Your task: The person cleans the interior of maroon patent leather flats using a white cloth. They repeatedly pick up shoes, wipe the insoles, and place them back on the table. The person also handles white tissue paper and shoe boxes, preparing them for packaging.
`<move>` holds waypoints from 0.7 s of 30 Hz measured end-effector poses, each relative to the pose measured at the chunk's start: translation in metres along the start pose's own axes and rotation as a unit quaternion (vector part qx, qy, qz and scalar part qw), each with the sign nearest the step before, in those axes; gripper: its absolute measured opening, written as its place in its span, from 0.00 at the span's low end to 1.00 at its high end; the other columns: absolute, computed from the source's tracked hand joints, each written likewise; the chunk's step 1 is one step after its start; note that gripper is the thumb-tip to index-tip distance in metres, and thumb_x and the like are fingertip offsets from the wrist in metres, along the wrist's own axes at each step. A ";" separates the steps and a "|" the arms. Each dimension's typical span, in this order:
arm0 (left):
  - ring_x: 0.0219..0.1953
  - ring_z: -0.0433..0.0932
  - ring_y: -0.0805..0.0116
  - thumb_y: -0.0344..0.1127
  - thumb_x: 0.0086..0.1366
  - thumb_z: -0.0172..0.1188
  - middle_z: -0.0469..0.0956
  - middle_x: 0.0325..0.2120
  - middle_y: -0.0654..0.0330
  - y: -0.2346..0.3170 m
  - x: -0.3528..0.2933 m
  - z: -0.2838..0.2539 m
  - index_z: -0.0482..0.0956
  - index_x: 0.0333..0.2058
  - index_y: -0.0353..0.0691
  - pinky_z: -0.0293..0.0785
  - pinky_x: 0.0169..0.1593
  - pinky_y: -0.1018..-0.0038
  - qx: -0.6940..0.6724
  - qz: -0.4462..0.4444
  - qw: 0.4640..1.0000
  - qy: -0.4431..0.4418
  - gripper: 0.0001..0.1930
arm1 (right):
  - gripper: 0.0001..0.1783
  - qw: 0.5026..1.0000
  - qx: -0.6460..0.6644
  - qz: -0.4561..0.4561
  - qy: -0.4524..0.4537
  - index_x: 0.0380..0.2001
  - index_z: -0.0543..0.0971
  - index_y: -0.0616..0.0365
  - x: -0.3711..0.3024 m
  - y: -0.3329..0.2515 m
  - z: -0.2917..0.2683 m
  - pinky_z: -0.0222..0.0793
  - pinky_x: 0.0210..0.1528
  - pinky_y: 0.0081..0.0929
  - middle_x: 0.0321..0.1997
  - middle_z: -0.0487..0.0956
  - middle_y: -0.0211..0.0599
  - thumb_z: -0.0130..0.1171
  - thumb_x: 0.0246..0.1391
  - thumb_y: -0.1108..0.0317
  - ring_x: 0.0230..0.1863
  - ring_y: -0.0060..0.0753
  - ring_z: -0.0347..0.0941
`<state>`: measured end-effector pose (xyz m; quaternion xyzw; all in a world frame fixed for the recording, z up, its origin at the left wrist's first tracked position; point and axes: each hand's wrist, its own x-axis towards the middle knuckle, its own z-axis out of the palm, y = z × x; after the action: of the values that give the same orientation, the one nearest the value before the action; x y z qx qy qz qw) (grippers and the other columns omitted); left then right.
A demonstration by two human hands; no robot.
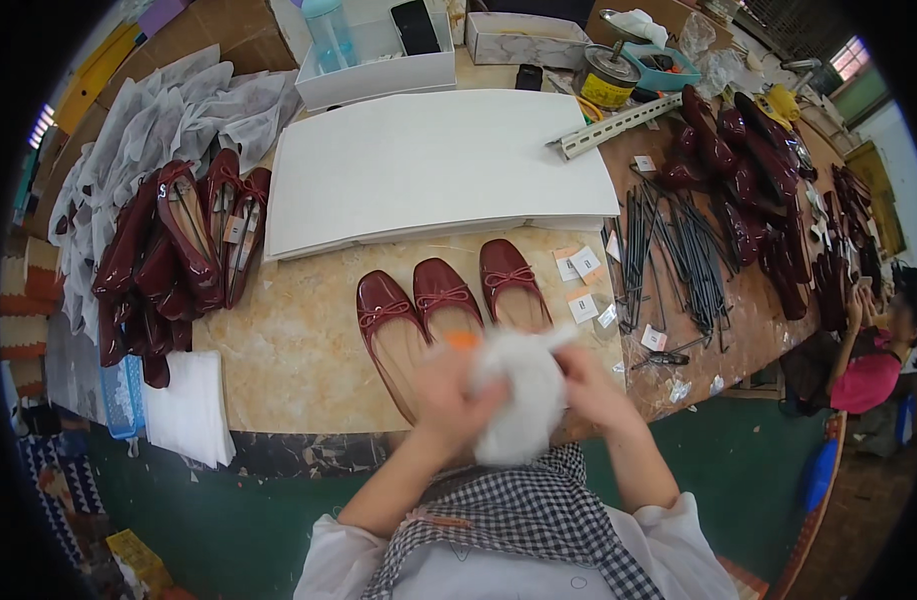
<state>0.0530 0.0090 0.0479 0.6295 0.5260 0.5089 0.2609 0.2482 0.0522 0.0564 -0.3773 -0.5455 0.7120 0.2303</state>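
Observation:
A white, soft-looking wad (524, 405), smeared by motion, is held in front of me above the near table edge; whether it is paper or cloth I cannot tell. My left hand (452, 390) is closed on its left side, with a small orange patch beside the fingers. On the other side, my right hand (591, 385) pinches the wad's upper right edge. Just beyond lie three dark red patent flats with bows: a left shoe (384, 305), a middle shoe (444, 292) and a right shoe (509, 270). Their heel ends are partly hidden by my hands.
A stack of white sheets (439, 165) lies behind the shoes. Red flats (159, 250) pile up at left beside white tissue (189, 110). Dark thin rods (679, 250), small labels (583, 306) and more flats (749, 180) are at right. Another person (869, 360) sits far right.

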 end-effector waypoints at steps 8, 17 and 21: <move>0.47 0.71 0.57 0.45 0.68 0.43 0.76 0.38 0.50 -0.010 0.036 0.035 0.74 0.48 0.37 0.65 0.52 0.67 -0.075 -0.200 0.966 -0.147 0.20 | 0.32 0.957 -0.148 -0.060 0.242 0.55 0.68 0.60 0.016 0.003 -0.039 0.64 0.56 0.34 0.58 0.67 0.49 0.55 0.42 0.79 0.59 0.44 0.65; 0.46 0.73 0.53 0.49 0.57 0.56 0.76 0.39 0.43 0.001 -0.022 0.081 0.77 0.40 0.28 0.55 0.61 0.59 0.311 0.081 0.896 -0.307 0.26 | 0.23 0.697 -0.690 -0.122 0.151 0.48 0.75 0.60 0.094 0.035 -0.015 0.69 0.46 0.33 0.43 0.71 0.43 0.60 0.45 0.69 0.43 0.48 0.69; 0.47 0.72 0.53 0.50 0.56 0.57 0.75 0.41 0.42 -0.008 -0.026 0.077 0.77 0.39 0.25 0.57 0.58 0.61 0.338 0.107 0.899 -0.257 0.27 | 0.32 0.909 -0.370 -0.176 0.069 0.51 0.72 0.65 0.067 0.019 -0.035 0.68 0.43 0.35 0.40 0.70 0.45 0.66 0.41 0.61 0.42 0.48 0.69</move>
<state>0.1220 0.0028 0.0046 0.8411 0.5105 0.1460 0.1028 0.2359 0.1172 0.0149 -0.3814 -0.8103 0.3788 0.2332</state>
